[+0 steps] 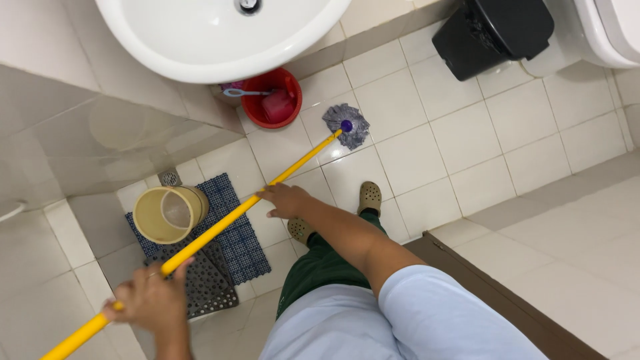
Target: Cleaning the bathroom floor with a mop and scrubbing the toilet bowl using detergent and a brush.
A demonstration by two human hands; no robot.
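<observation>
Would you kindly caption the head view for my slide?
Both hands, left hand and right hand, grip a yellow-handled grey string mop on white floor tiles.

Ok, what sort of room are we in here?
Most likely a bathroom: a white washbasin hangs above the tiled floor, part of a white toilet shows at the top right, and both hands, left hand and right hand, grip a yellow mop.

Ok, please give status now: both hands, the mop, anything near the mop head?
Left hand and right hand both gripping yellow mop handle. Grey mop head on floor tiles. Red bucket close beside it, under the sink.
</observation>
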